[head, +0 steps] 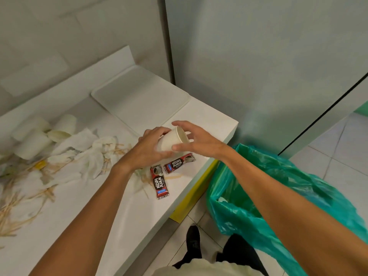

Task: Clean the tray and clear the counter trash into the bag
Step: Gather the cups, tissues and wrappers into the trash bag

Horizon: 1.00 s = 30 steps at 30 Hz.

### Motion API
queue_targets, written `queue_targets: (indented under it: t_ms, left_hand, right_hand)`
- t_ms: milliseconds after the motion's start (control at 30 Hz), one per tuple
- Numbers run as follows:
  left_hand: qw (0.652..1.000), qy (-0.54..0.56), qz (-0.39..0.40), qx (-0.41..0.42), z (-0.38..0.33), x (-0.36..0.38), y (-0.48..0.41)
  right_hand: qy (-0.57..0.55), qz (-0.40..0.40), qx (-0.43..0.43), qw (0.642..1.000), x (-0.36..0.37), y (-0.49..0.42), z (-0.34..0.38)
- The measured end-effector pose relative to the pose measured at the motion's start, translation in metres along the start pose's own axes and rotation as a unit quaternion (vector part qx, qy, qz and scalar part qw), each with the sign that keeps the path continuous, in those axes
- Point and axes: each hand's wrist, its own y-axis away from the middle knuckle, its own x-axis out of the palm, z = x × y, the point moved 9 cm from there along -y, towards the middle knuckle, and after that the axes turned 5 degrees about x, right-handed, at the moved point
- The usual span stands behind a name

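Note:
A white paper cup [171, 140] lies tilted on its side above the counter's right end, mouth facing right. My left hand [146, 151] grips its base and side. My right hand [196, 140] holds its rim, thumb on the near side and fingers over the far side. The white tray [139, 96] lies flat behind the hands with nothing on it. Two red coffee sachets [160, 183] [179, 165] lie under the hands. The green trash bag [249, 198] stands open on the floor, right of the counter.
Crumpled tissues [91, 156], several fallen paper cups [35, 136] and scattered wooden stirrers [12, 212] litter the left of the white counter [123, 220]. A grey wall panel rises behind the bag. My dark shoe [193, 238] is on the tiled floor.

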Motion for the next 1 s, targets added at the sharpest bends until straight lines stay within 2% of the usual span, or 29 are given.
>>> queue_targets:
  t_ms: [100, 200, 267, 333, 400, 500, 567, 667, 833, 1000]
  left_hand:
    - [0.999, 0.018, -0.02, 0.039, -0.026, 0.009, -0.022]
    - [0.993, 0.021, -0.079, 0.083, -0.065, 0.027, -0.046]
    - [0.987, 0.034, -0.124, 0.1, -0.093, 0.045, -0.056]
    - [0.982, 0.047, -0.139, 0.116, -0.12, 0.072, -0.063]
    - [0.984, 0.054, -0.098, 0.135, -0.142, 0.12, -0.071]
    - [0.986, 0.034, 0.003, 0.163, -0.151, 0.199, -0.07]
    - [0.982, 0.005, 0.101, 0.16, -0.152, 0.263, -0.062]
    - [0.965, -0.038, 0.221, 0.137, -0.148, 0.346, -0.043]
    - [0.936, -0.071, 0.322, 0.125, -0.133, 0.447, -0.024]
    - [0.895, -0.125, 0.407, 0.132, -0.114, 0.518, -0.01]
  right_hand:
    - [0.004, -0.066, -0.017, 0.998, -0.035, 0.016, 0.006]
    - [-0.032, -0.146, -0.001, 0.989, -0.09, 0.049, -0.009]
    - [-0.072, -0.227, 0.019, 0.971, -0.135, 0.083, -0.032]
    - [-0.091, -0.315, 0.059, 0.943, -0.178, 0.125, -0.065]
    - [-0.085, -0.396, 0.105, 0.908, -0.215, 0.175, -0.107]
    - [-0.037, -0.447, 0.18, 0.875, -0.235, 0.227, -0.17]
    - [0.006, -0.446, 0.232, 0.865, -0.24, 0.256, -0.214]
    - [0.075, -0.4, 0.287, 0.867, -0.237, 0.281, -0.269]
    - [0.138, -0.342, 0.327, 0.87, -0.226, 0.291, -0.35]
    - [0.205, -0.288, 0.34, 0.871, -0.2, 0.274, -0.427]
